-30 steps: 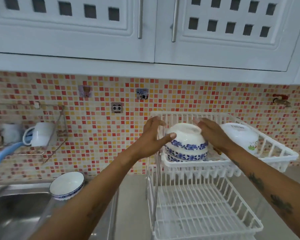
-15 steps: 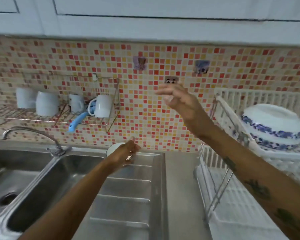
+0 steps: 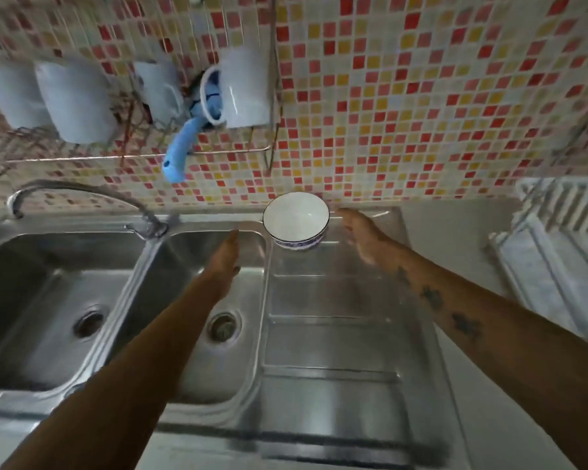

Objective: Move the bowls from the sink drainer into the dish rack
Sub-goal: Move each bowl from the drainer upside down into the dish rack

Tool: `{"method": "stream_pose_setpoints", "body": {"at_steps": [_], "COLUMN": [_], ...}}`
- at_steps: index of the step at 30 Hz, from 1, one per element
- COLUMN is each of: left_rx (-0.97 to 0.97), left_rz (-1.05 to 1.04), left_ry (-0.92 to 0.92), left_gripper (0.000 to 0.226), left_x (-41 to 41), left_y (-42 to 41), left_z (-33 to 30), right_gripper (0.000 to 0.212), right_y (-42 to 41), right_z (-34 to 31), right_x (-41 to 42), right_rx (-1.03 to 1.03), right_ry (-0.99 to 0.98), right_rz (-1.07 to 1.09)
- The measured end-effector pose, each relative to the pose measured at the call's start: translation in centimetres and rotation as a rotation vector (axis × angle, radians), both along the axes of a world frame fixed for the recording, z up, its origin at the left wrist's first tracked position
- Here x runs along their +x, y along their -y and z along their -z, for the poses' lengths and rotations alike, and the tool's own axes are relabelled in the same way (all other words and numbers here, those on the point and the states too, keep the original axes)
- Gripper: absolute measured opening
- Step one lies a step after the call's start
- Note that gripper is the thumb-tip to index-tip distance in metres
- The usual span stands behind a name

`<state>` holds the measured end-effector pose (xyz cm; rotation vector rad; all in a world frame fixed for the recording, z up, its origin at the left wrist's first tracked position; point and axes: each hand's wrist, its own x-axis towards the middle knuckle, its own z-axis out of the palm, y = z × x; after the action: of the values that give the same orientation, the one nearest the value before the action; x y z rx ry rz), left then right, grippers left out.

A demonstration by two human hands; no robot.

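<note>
Steel drainer (image 3: 333, 334): upright white bowl (image 3: 296, 220), blue-patterned base

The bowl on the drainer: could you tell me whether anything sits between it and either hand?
Nothing visible does. The bowl stands alone upright on the drainer, with the left hand and right hand open on either side, not touching it.

One white ceramic bowl with a blue patterned band (image 3: 296, 221) stands at the back edge of the ribbed steel sink drainer (image 3: 333, 334). Four white mugs (image 3: 78, 103) sit on the wire wall shelf. Two steel sink basins (image 3: 48, 293). One curved steel tap (image 3: 82, 198). One white dish rack (image 3: 557, 239) at the right edge. Two bare hands (image 3: 226, 256).
</note>
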<state>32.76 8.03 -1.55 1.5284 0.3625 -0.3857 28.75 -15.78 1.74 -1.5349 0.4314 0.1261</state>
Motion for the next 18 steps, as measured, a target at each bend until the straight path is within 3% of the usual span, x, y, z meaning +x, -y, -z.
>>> {"method": "stream_pose_setpoints", "body": {"at_steps": [5,10,18], "left_rx": [0.030,-0.012,-0.049], "left_rz": [-0.023,-0.051,-0.078], "left_ry": [-0.025,0.051,0.173], "left_gripper": [0.062,0.020,0.052], "left_x": [6.3,9.1,8.2], "left_y": [2.6,5.5,7.9], "left_z": [3.3,6.4,8.7], "right_gripper": [0.052,0.049,0.052], "right_y": [-1.4,-3.1,-3.0], "right_z": [6.3,8.4,10.7], "right_x": [6.1,8.3,9.2], "right_rx": [0.062,0.026,0.030], "right_ry": [0.006,0.038,0.026], "right_rz": [0.160,0.248,0.284]}}
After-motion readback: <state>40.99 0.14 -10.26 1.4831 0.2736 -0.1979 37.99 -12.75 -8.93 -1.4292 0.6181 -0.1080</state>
